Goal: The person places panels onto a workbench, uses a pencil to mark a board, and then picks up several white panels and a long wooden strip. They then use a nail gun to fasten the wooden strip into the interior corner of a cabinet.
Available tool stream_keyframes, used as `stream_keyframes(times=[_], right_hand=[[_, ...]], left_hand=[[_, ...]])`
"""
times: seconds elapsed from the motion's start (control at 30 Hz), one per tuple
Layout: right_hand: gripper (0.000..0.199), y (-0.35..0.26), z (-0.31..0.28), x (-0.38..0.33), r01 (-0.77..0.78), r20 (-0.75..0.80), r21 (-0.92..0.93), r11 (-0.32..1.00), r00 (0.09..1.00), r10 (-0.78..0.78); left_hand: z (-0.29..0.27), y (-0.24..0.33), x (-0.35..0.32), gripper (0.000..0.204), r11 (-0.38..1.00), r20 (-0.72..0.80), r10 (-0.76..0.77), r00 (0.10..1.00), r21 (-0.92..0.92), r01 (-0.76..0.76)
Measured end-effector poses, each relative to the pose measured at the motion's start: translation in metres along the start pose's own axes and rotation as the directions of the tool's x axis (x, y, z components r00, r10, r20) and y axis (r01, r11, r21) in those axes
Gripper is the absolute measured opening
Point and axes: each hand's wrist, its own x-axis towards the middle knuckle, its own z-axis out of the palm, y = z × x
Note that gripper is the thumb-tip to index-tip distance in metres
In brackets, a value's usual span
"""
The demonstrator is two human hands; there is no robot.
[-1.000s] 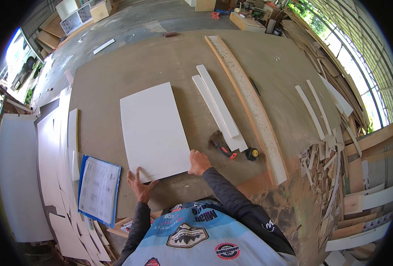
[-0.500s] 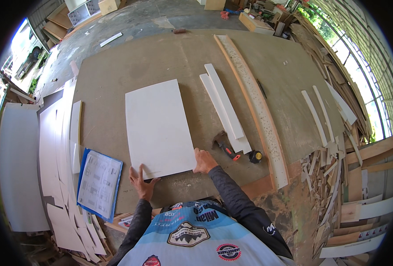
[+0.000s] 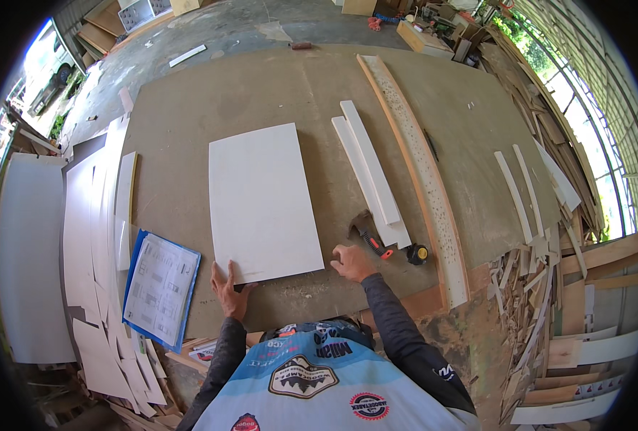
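Note:
A white rectangular panel (image 3: 265,201) lies flat on the brown worktable. At its near left corner is my left hand (image 3: 231,293), fingers apart, with fingertips touching the corner and the thumb along the near edge. My right hand (image 3: 355,263) is just right of the near right corner, apart from the panel. Its fingers are loosely bent, and nothing shows in them. Close beyond it lies a claw hammer (image 3: 369,235) with a black and red handle. A black and yellow tape measure (image 3: 416,253) sits right of the hammer. Two white strips (image 3: 370,172) lie behind these tools.
A long wood-edged speckled board (image 3: 419,161) runs down the table's right half, with a dark pen-like stick (image 3: 431,144) beside it. Printed drawings on a blue clipboard (image 3: 162,289) lie at the left edge. Thin white strips (image 3: 526,188) lie far right; offcuts (image 3: 524,305) are heaped beside the table.
My right hand has let go of the panel's near right corner and moved right, toward the hammer. My left hand stays at the near left corner. The view has shifted slightly.

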Motion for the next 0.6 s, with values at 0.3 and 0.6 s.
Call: stream_keyframes(times=[0.3, 0.6], right_hand=[[0.039, 0.030, -0.036, -0.017, -0.258, -0.445, -0.230, 0.938, 0.885, 0.134], [0.041, 0.051, -0.009, -0.009, -0.300, -0.569, -0.132, 0.945, 0.803, 0.176]], left_hand=[[-0.003, 0.001, -0.002, 0.090, 0.999, -0.008, 0.033, 0.999, -0.016, -0.033], [-0.001, -0.002, -0.001, 0.090, 1.000, 0.004, 0.024, 1.000, -0.001, -0.024]])
